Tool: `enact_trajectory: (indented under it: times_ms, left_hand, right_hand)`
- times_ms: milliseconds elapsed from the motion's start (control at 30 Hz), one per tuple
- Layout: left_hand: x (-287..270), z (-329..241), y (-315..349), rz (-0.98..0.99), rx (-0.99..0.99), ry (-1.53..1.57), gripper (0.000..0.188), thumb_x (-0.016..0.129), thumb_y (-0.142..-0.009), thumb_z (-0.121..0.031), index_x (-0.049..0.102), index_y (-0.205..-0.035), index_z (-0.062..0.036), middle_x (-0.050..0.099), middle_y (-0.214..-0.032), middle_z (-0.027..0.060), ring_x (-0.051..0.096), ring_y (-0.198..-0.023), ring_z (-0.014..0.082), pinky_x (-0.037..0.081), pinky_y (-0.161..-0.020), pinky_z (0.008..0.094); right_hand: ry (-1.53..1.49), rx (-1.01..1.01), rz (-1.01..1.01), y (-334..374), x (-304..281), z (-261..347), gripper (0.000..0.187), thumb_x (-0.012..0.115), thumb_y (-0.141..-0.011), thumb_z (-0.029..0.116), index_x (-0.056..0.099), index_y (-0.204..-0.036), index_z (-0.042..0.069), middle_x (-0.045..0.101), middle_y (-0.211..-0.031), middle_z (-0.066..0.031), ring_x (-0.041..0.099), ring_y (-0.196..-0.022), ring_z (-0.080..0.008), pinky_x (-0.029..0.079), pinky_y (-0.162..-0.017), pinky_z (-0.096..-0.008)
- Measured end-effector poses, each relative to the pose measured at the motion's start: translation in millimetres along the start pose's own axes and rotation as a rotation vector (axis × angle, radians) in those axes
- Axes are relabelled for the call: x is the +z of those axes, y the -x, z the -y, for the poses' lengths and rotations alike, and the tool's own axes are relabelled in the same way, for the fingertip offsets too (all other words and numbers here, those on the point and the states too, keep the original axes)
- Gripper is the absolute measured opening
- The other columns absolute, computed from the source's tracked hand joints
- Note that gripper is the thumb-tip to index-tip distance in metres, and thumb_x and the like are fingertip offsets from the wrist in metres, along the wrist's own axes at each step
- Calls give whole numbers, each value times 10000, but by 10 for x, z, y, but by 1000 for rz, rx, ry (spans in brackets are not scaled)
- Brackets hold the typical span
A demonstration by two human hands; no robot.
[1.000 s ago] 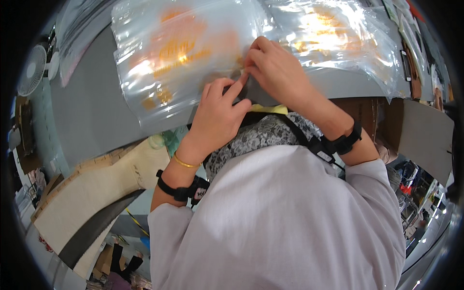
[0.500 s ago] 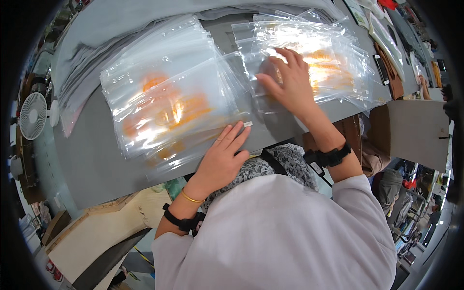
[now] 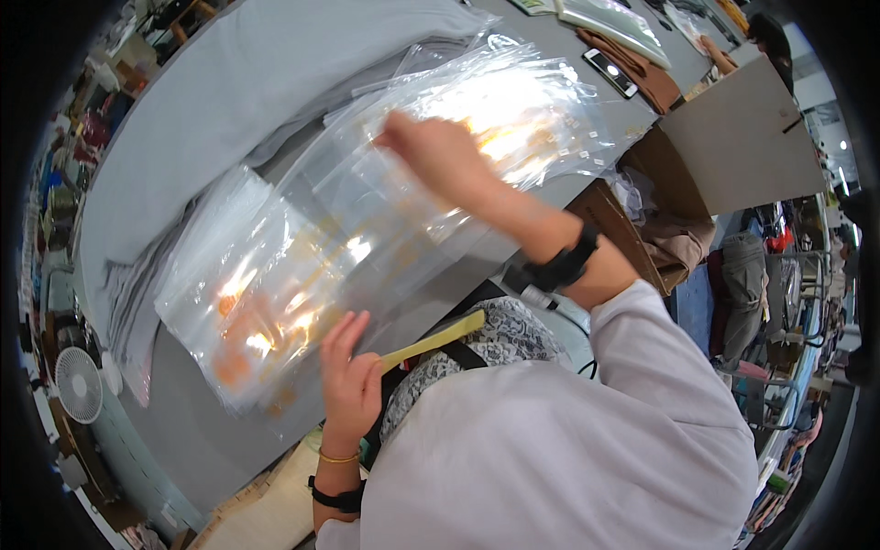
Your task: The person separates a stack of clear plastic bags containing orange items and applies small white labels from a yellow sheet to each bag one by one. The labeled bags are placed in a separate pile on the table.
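My right hand, blurred by motion, is raised over the bags with its fingers closed at the edge of a clear plastic bag. That bag stretches across the space between two stacks. Below it on the left lies a stack of clear plastic bags with orange printing. My left hand is at the near edge of this stack, its fingers extended and apart. A flat yellow strip runs right from beside its thumb; whether the hand touches it I cannot tell. The other stack of clear bags glares at the right.
Folded grey fabric covers the table's far side. A phone lies on brown cloth at the far right. An open cardboard box stands off the right table edge, a small white fan at the left.
My right hand has moved left from the right stack, drawing a clear bag along. My left hand has come back toward me, and the whole view has turned.
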State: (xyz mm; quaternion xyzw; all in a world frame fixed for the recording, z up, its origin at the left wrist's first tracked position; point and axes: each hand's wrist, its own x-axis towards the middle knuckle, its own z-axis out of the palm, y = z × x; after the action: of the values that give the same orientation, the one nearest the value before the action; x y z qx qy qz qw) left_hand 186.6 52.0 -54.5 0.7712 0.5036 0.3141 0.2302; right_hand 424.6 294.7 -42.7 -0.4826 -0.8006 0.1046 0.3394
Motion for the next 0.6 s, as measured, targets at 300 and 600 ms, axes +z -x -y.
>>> enact_trajectory:
  times_ms: [300, 600]
  left_hand:
    - [289, 318, -1223, 93, -280, 173, 179, 661, -1035, -178, 685, -1063, -2, 421, -1636, 249, 411, -1487, 440, 352, -1213, 468]
    - [727, 415, -1890, 90, -279, 321, 198, 665, -1045, -205, 720, -1103, -23, 453, -1606, 224, 452, -1441, 436, 415, -1162, 458]
  right_hand:
    - [460, 368, -240, 91, -1081, -2686, 682, 644, -1004, 619, 668, -1245, -19, 757, -1087, -215, 719, -1002, -398, 562, -865, -482]
    - [257, 451, -42, 199, -460, -2635, 979, 635, -929, 753, 535, -1484, -48, 588, -1399, -349, 527, -1299, -519, 433, -1104, -559]
